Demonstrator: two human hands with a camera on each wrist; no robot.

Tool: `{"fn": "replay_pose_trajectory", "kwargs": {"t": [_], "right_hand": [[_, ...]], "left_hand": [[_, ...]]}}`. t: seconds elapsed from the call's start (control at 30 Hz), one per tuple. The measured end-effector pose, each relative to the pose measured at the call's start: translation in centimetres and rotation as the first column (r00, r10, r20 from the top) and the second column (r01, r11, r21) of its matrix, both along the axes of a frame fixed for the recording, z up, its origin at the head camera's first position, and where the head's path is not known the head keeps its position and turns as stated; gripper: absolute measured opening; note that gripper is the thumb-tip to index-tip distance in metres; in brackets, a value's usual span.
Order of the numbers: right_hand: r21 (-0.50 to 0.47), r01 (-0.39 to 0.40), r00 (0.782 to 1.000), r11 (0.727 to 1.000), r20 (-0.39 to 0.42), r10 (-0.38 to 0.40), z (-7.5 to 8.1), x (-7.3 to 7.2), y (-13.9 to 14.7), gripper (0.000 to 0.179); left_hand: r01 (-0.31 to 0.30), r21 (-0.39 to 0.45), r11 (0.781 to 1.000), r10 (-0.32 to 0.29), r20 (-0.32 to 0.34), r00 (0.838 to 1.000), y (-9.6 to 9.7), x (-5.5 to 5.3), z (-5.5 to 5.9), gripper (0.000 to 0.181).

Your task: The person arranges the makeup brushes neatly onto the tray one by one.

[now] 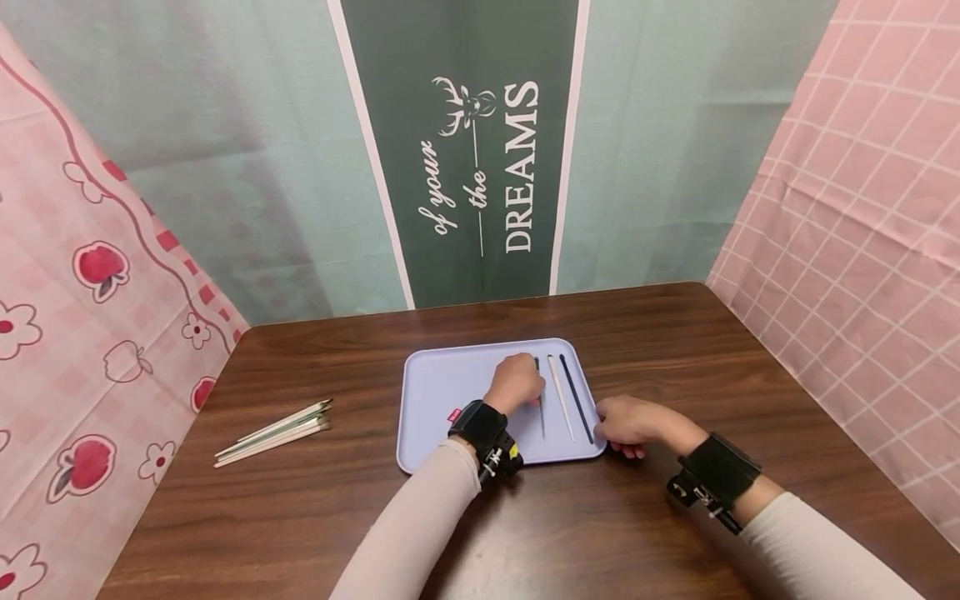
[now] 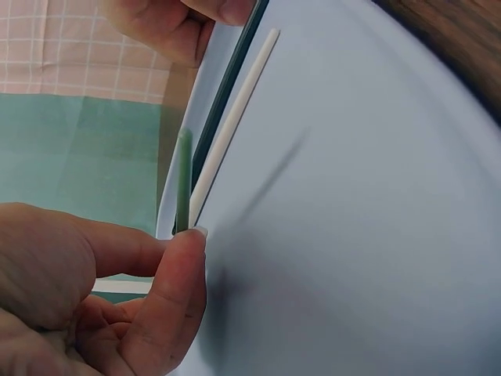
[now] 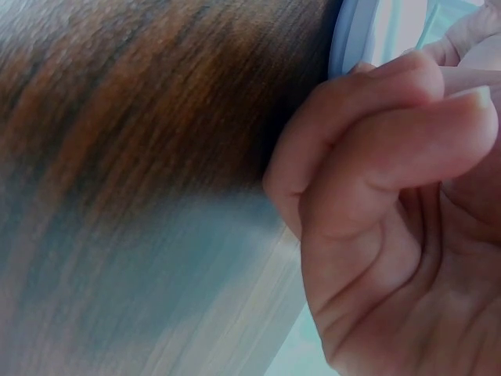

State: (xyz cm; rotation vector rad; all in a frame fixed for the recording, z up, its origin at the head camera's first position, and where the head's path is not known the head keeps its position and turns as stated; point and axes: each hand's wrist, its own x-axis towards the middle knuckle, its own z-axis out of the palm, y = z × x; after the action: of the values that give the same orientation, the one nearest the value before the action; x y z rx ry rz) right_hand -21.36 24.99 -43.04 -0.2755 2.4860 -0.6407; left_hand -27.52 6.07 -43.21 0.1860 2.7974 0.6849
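Observation:
Over the right half of a lavender tray (image 1: pixel 442 367), my left hand (image 1: pixel 516 383) pinches a slim green paintbrush (image 1: pixel 542 415) between thumb and finger. In the left wrist view the green handle (image 2: pixel 184 176) points up from the fingertips, and its shadow falls on the tray. Beside it lie a white paintbrush (image 1: pixel 561 400) and, nearer the right rim, a dark paintbrush (image 1: pixel 576 400), roughly side by side. My right hand (image 1: pixel 630 421) grips the tray's right rim near its front corner, fingers curled; the right wrist view hides the exact contact.
A loose bundle of several pale and green paintbrushes (image 1: pixel 273 433) lies on the brown wooden table (image 1: pixel 337 508), left of the tray. Patterned cloths hang along both sides, and a green curtain (image 1: pixel 480 275) with white lettering hangs behind the table.

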Motion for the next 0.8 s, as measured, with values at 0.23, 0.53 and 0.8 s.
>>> {"fn": "replay_pose_trajectory", "kwargs": {"t": [0.23, 0.53, 0.8], "right_hand": [[-0.004, 0.006, 1.0, 1.0, 0.006, -0.006, -0.13, -0.02, -0.08, 0.011], [-0.005, 0.011, 1.0, 1.0, 0.013, -0.011, -0.15, -0.17, -0.07, 0.011], [-0.011, 0.012, 1.0, 1.0, 0.004, -0.012, -0.16, -0.11, -0.07, 0.01]], "left_hand": [[0.015, 0.016, 1.0, -0.014, -0.034, 0.999, 0.21, 0.19, 0.11, 0.034], [0.016, 0.025, 1.0, -0.015, -0.037, 0.999, 0.46, -0.06, -0.5, 0.027], [0.015, 0.029, 0.999, -0.014, -0.051, 0.999, 0.64, 0.03, -0.72, 0.026]]}}
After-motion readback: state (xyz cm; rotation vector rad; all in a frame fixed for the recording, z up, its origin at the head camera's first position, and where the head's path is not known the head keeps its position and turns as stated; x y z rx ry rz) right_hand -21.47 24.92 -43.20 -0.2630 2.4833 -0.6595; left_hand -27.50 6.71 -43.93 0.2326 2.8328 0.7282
